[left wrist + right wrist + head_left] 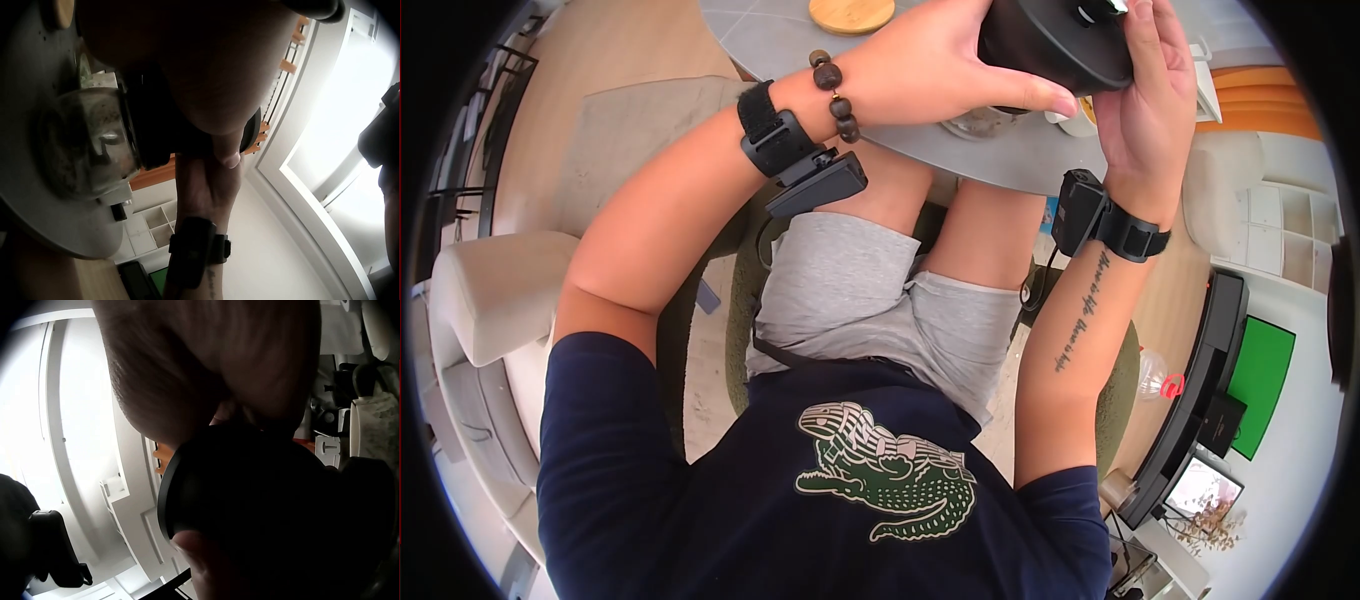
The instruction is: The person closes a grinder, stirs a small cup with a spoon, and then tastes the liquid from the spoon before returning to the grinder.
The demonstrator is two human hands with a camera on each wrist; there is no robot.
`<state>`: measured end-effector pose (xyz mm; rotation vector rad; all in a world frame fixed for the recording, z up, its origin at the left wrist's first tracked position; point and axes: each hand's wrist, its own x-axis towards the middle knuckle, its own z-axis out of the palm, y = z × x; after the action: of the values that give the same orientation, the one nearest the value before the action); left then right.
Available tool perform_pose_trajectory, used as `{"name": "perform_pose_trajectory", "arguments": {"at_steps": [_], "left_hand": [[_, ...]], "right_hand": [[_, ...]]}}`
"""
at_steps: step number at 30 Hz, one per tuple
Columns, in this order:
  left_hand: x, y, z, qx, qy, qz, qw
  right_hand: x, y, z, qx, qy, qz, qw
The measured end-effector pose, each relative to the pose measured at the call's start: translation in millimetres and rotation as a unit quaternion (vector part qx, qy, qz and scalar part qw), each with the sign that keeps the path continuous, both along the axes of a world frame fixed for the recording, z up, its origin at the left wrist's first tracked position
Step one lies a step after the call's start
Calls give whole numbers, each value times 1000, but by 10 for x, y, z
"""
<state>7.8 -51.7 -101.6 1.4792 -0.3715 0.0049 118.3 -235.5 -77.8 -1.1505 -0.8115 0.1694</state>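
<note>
A round black object [1055,45] with a shiny piece on top is held above the grey table [880,140] between both hands. My left hand [940,65] grips its left side, thumb stretched along the lower edge, other fingers mostly hidden. My right hand [1145,100] holds the right side, palm facing up and thumb on the rim. In the left wrist view a clear glass container [103,144] stands on the table below the black object [147,119]; whether they touch, I cannot tell. The right wrist view shows the dark body [269,506] close up.
A round wooden piece [852,12] lies on the table at the top. A white vessel with something yellow [1083,118] is partly hidden behind the hands. The table's curved edge [990,182] runs above my legs. A beige seat [505,290] is at left.
</note>
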Motion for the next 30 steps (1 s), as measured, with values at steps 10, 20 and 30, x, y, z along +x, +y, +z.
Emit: {"name": "perform_pose_trajectory", "arguments": {"at_steps": [10, 20, 30], "left_hand": [[-24, -10, -19, 15, -6, 25, 1000], [52, 18, -126, 47, 16, 4, 999], [59, 69, -66, 74, -150, -6, 986]], "right_hand": [[-16, -47, -259, 39, 39, -18, 998], [-788, 257, 338, -231, -316, -400, 829], [-511, -103, 454, -265, -250, -155, 918]]}}
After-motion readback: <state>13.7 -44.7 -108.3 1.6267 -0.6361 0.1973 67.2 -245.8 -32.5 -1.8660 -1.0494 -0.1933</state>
